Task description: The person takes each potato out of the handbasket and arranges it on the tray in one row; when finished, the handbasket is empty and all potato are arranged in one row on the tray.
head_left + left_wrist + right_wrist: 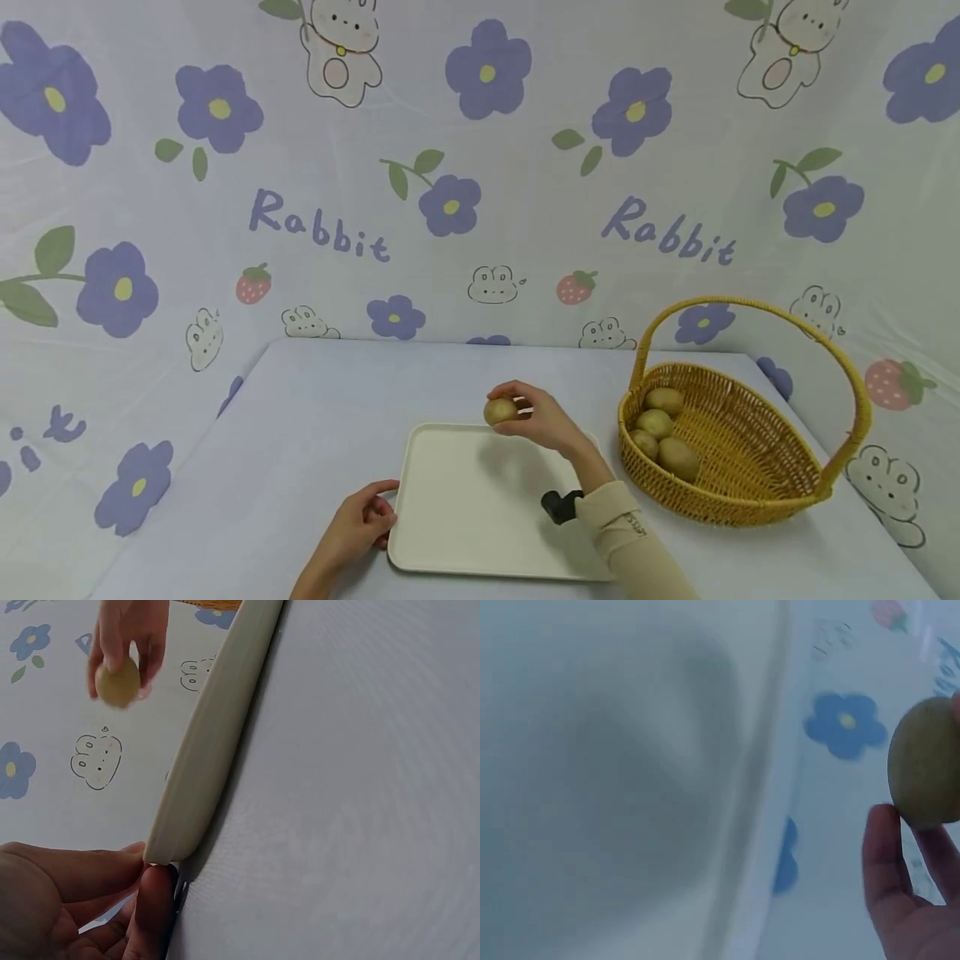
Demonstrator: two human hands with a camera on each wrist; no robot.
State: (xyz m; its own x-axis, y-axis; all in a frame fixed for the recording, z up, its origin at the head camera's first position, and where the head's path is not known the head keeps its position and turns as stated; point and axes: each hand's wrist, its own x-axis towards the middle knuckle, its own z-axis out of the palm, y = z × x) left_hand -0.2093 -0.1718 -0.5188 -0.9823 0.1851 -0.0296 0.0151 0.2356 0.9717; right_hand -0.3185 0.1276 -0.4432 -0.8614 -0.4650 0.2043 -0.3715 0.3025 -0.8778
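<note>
Head view first: one smallish brown oval fruit or veg [498, 410], kiwi or little potato, can't tell which. Yellowish brown with a pale shiny spot up top; darker, more olive in the right wrist view, smooth egg-shaped outline, partly cut off by the picture's edge.

Held up by the right hand [534, 415], just above the far edge of a cream rectangular tray [480, 517]. Forearm in a beige sleeve [633, 542], slanting in from the lower right, wrist bent a bit, fingers pointing left. Soft shadow on the tray below.

Grip definitely closed on the oval: thumb on the near side, index finger curved over the top. Pinched right out at the fingertips, with a visible gap back to the palm, so not tucked deep in the grip at all.

Left hand [356, 523] low at the tray's left side, pinching the rim, thumb above and a finger underneath (super clear in the left wrist view). Off to the right on the table [300, 408], a woven basket [678, 497] with four similar brown ovals [655, 423] bunched at its left end.
</note>
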